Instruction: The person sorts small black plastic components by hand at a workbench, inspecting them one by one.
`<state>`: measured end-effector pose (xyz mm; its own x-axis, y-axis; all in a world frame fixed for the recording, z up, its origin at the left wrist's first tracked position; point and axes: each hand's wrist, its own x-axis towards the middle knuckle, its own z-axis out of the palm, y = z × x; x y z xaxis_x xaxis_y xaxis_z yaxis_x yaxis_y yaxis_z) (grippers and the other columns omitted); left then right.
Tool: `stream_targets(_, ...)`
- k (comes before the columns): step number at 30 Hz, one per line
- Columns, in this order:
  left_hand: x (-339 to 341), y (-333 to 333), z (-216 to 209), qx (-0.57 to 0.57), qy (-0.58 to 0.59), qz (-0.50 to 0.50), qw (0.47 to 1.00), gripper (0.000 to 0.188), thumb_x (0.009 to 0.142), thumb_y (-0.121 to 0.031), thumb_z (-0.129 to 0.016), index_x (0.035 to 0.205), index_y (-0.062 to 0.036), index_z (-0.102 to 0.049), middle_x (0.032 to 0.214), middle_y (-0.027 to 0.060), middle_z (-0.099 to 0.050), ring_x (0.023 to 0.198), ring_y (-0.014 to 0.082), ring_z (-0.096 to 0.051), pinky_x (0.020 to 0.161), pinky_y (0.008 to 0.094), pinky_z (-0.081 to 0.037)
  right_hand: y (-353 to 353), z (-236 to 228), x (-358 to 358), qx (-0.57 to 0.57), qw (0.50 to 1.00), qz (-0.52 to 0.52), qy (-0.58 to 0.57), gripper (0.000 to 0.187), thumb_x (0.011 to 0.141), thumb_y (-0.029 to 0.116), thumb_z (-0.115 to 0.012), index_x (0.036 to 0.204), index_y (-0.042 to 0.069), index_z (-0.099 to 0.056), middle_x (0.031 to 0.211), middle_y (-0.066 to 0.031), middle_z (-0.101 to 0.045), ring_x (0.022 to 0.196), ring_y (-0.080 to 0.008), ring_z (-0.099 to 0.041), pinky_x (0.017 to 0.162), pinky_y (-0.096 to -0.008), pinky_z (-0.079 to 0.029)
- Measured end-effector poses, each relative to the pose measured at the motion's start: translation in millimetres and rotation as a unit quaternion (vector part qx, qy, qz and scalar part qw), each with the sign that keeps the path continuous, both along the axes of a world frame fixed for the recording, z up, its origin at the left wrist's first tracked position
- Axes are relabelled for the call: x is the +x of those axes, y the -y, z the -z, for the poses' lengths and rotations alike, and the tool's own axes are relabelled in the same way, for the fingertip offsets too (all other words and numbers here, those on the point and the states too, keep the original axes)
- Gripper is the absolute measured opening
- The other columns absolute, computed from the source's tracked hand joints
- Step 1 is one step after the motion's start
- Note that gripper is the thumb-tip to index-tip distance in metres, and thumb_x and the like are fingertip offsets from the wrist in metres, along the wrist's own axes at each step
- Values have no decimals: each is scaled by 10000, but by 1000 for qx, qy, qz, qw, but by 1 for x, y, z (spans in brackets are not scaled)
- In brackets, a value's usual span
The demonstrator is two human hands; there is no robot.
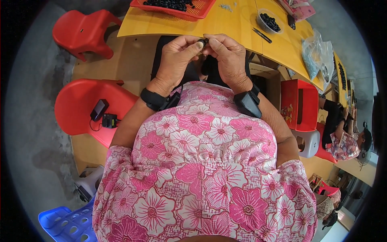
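Note:
Both hands meet just off the near edge of the yellow table. A small black round part is pinched between them. My left hand grips it between thumb and forefinger. From the other side, my right hand closes thumb and fingertips on the same part. Its finer shape is mostly covered by the fingers. Beyond the left hand, a red basket on the table holds many similar black parts. A clear bowl of black parts stands further right.
A black pen-like tool lies by the bowl, with a clear plastic bag of small bluish pieces further right. Red stools and a red chair stand left. Another person sits at the far right.

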<state>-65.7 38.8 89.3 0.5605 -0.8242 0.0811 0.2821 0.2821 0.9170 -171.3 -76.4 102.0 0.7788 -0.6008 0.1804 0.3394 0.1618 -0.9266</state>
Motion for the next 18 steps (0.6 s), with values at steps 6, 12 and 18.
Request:
stream_targets(6, -1, -2, -1, -9, -3, -6, 1000, 165, 896, -113, -606, 1041, -35, -618, 904, 6, -628, 787, 66, -566, 705, 200, -460, -2, -4, 1, 80, 996, -24, -11, 154, 882, 51, -588, 1002, -13, -662, 833, -68, -671, 712, -109, -622, 674, -220, -516)
stream_targets(12, 2, -4, 2, -21, 16, -2, 1000, 171, 898, -102, -600, 1049, -25, -614, 910, 22, -635, 773, 81, -588, 695, 205, -474, 2, -2, 0, 161, 981, -109, 8, 159, 887, 57, -585, 1017, -18, -635, 879, -79, -651, 763, -145, -624, 741, -285, -535)
stream_targets(18, 2, -5, 2, -41, 5, 17, 999, 196, 895, -96, -601, 1074, -15, -608, 949, 45, -642, 810, 103, -608, 732, 231, -506, 6, -2, -2, 210, 957, -198, 32, 162, 906, 95, -566, 1024, -12, -599, 891, -68, -635, 780, -144, -620, 785, -321, -539)
